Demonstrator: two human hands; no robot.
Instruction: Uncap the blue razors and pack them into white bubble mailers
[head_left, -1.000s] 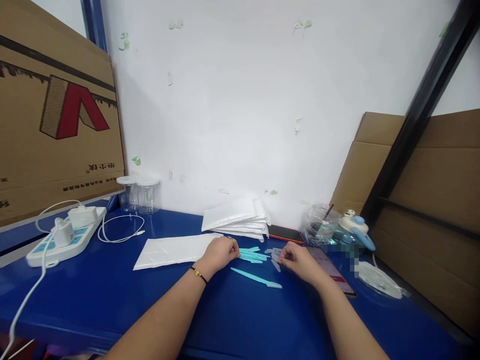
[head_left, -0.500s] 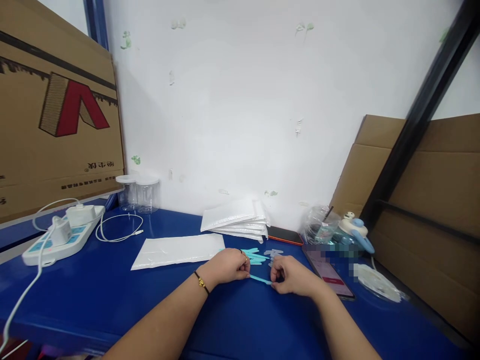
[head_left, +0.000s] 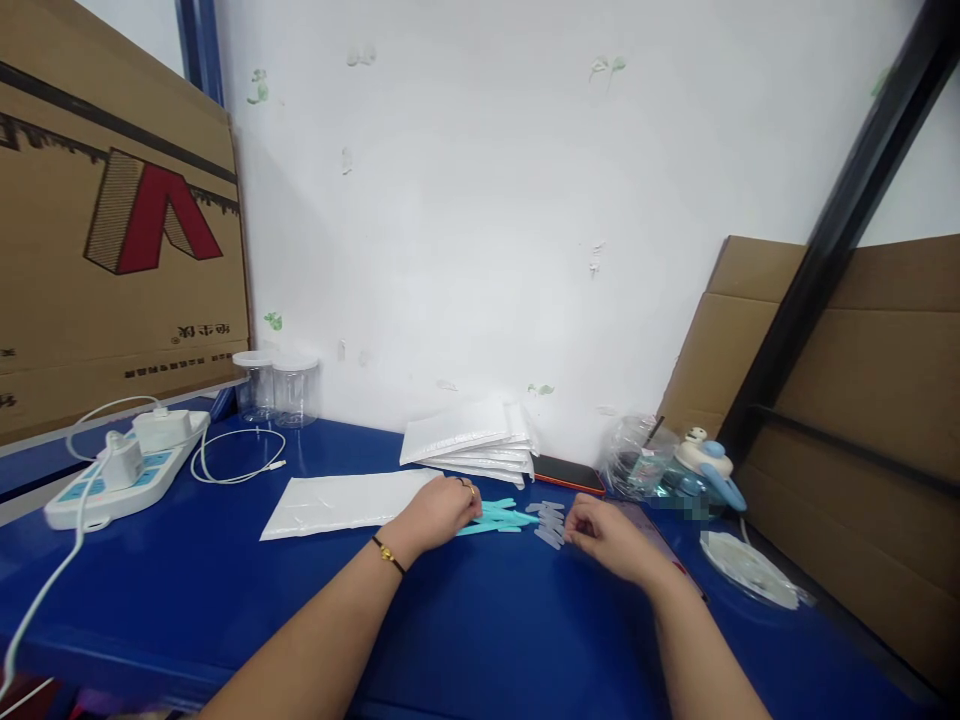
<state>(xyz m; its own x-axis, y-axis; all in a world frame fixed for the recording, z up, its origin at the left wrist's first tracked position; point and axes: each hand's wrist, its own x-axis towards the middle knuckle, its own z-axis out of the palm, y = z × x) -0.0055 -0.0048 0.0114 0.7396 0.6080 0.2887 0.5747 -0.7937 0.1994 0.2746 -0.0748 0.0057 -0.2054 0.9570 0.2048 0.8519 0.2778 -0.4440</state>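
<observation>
My left hand [head_left: 441, 515] bends over the left end of a small pile of thin teal sticks [head_left: 504, 517], its fingers curled and pressed together at the sticks. What those fingertips hold, if anything, is hidden. My right hand [head_left: 606, 537] is at the right edge of a group of small translucent strips [head_left: 550, 524]. There the thumb and forefinger are pinched, and I cannot make out anything between them. A white padded envelope [head_left: 337, 503] lies flat to the left, partly behind my left hand.
Behind the pile are stacked white envelopes [head_left: 469, 440] and an orange-edged phone [head_left: 568, 475]. Another phone [head_left: 660, 540] lies partly behind my right hand. Further right sit a plastic cup [head_left: 634, 460], a blue-and-white bottle [head_left: 705, 475] and a clear-wrapped white item [head_left: 750, 570]. Jars [head_left: 295, 393] and a power strip [head_left: 135, 480] stand left.
The teal stick stretched between both hands is no longer there. My left hand has moved left to the stick pile. My right hand has shifted up and right, beside the translucent strips.
</observation>
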